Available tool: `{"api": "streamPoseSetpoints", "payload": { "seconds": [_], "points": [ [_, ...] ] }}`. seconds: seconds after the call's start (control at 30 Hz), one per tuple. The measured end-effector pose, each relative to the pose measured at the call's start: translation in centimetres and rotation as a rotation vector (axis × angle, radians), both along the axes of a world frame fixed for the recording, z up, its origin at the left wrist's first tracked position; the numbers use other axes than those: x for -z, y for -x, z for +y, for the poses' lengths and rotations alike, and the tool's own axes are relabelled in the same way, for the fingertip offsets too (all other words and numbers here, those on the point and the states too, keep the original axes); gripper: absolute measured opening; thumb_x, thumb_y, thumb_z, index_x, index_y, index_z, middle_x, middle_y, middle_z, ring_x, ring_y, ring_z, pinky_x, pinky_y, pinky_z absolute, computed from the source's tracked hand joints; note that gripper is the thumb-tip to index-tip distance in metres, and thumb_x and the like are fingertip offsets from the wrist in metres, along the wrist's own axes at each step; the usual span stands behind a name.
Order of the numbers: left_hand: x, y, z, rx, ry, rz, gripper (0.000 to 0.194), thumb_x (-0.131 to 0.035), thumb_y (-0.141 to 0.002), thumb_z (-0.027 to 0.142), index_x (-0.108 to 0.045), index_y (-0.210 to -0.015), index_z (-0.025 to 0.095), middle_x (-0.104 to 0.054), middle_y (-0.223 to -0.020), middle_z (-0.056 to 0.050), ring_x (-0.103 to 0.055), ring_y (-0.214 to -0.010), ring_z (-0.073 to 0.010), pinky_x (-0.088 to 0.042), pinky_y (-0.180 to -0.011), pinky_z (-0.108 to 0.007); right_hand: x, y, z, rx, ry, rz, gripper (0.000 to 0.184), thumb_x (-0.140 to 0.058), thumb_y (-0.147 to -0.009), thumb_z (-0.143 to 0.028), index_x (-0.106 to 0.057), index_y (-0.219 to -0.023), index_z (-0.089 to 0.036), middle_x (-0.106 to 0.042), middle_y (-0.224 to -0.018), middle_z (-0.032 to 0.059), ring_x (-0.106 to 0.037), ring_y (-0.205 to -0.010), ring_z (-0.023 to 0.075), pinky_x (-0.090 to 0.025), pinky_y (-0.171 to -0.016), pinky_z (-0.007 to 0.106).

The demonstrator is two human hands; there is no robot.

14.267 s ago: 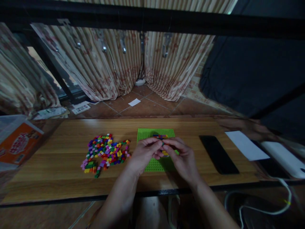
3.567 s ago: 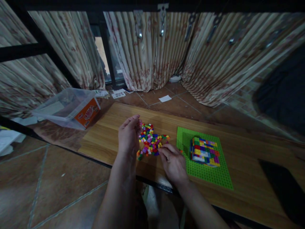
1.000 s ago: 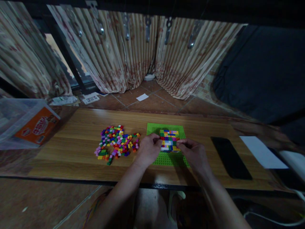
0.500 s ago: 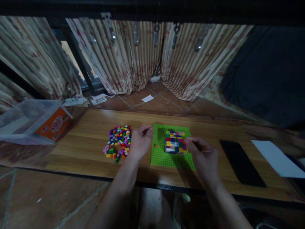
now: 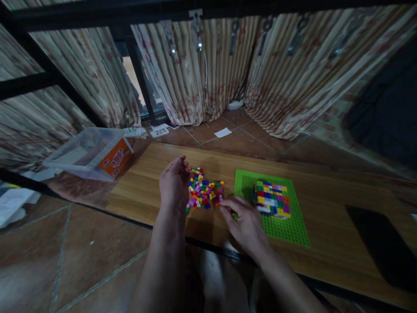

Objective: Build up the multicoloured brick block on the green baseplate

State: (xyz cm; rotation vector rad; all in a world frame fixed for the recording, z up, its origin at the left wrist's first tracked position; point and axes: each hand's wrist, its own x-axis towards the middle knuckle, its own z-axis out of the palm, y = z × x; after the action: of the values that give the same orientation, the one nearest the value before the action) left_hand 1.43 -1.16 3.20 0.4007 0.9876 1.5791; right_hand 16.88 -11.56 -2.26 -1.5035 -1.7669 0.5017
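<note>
A pile of small multicoloured toy bricks (image 5: 203, 189) lies loose on the wooden table. My left hand (image 5: 173, 180) is raised at the pile's left side, its fingers curled inward; whatever they may hold is hidden. At the pile's right edge is my right hand (image 5: 246, 224), thumb and forefinger drawn together beside red and pink bricks. Anything between those fingertips is too small to make out. Right of the pile lies a green studded baseplate (image 5: 293, 228). On it stands a block built of many coloured bricks (image 5: 272, 200), touched by neither hand.
The wooden table (image 5: 137, 187) has a dark front edge. A clear plastic box (image 5: 81, 158) with an orange label stands off its left end. On the right lies a flat black slab (image 5: 379, 243). Striped curtains (image 5: 202, 74) hang behind, and a white paper (image 5: 223, 132) lies on the floor.
My head view has turned left. My right hand has left the side of the brick block and come over to the loose pile. My left hand is now at the pile's left side.
</note>
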Motion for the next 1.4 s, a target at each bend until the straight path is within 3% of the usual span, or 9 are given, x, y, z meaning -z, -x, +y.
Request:
{"api": "streamPoseSetpoints", "payload": {
  "seconds": [0.13, 0.37, 0.73, 0.9, 1.1, 1.27, 1.4],
  "points": [
    [-0.2, 0.7, 0.1, 0.014, 0.038, -0.076, 0.010, -0.063, -0.071, 0.013, -0.064, -0.081, 0.011, -0.057, -0.060, 0.004, -0.050, -0.046, -0.0019, -0.040, -0.047, -0.013, 1.2, 1.6, 0.7, -0.018, 0.040, -0.118, 0.014, -0.056, -0.088, -0.024, -0.068, -0.095, -0.021, -0.066, -0.095, 0.0049, -0.062, -0.090, 0.0200, -0.048, -0.081, 0.031],
    [-0.1, 1.4, 0.2, 0.046, 0.059, -0.103, 0.008, -0.061, -0.075, 0.012, -0.063, -0.082, 0.012, -0.057, -0.060, 0.005, -0.050, -0.045, -0.0015, -0.040, -0.046, -0.013, 1.8, 3.7, 1.0, 0.106, 0.050, -0.348, 0.018, -0.062, -0.084, -0.035, -0.069, -0.094, -0.021, -0.065, -0.093, 0.0073, -0.059, -0.091, 0.0264, -0.046, -0.081, 0.037],
    [-0.2, 1.3, 0.1, 0.075, 0.064, -0.048, 0.009, -0.066, -0.070, 0.013, -0.064, -0.079, 0.011, -0.056, -0.060, 0.004, -0.049, -0.045, -0.0017, -0.041, -0.047, -0.012, 1.4, 3.2, 0.6, 0.094, 0.020, -0.271, 0.013, -0.056, -0.088, -0.029, -0.067, -0.089, -0.022, -0.067, -0.090, 0.0059, -0.062, -0.088, 0.0228, -0.047, -0.079, 0.033],
    [0.5, -0.2, -0.2, 0.257, -0.020, 0.246, 0.021, -0.074, -0.064, 0.024, -0.068, -0.080, 0.011, -0.063, -0.066, 0.000, -0.053, -0.051, -0.0048, -0.041, -0.050, -0.015, -0.9, 0.5, 0.1, 0.182, 0.017, 0.009, 0.015, -0.058, -0.088, -0.033, -0.068, -0.090, -0.022, -0.072, -0.087, 0.0032, -0.067, -0.074, 0.0169, -0.050, -0.070, 0.028],
    [1.6, -3.6, -1.2, 0.519, -0.055, 0.496, 0.019, -0.072, -0.068, 0.031, -0.069, -0.076, 0.013, -0.066, -0.068, -0.002, -0.055, -0.054, -0.0093, -0.044, -0.052, -0.020, -2.5, -6.5, -1.4, 0.471, -0.033, 0.356, 0.025, -0.067, -0.079, -0.042, -0.069, -0.091, -0.021, -0.074, -0.089, 0.0049, -0.070, -0.077, 0.0197, -0.055, -0.071, 0.032],
    [2.6, -6.5, -2.2, 0.689, -0.162, 0.664, 0.015, -0.063, -0.074, 0.029, -0.070, -0.078, 0.016, -0.063, -0.065, 0.001, -0.054, -0.056, -0.0097, -0.043, -0.053, -0.020, -2.5, -11.5, -3.5, 0.559, 0.090, 0.178, 0.028, -0.069, -0.074, -0.043, -0.072, -0.090, -0.020, -0.075, -0.083, 0.0063, -0.069, -0.073, 0.0223, -0.053, -0.066, 0.033],
    [3.5, -8.5, -2.7, 0.768, -0.222, 0.751, 0.017, -0.060, -0.077, 0.030, -0.070, -0.082, 0.016, -0.061, -0.063, 0.002, -0.054, -0.056, -0.0100, -0.041, -0.054, -0.020, -2.4, -12.7, -4.2, 0.584, 0.102, -0.030, 0.024, -0.064, -0.076, -0.040, -0.072, -0.088, -0.020, -0.074, -0.079, 0.0057, -0.069, -0.070, 0.0223, -0.051, -0.064, 0.033]
  ]
}}
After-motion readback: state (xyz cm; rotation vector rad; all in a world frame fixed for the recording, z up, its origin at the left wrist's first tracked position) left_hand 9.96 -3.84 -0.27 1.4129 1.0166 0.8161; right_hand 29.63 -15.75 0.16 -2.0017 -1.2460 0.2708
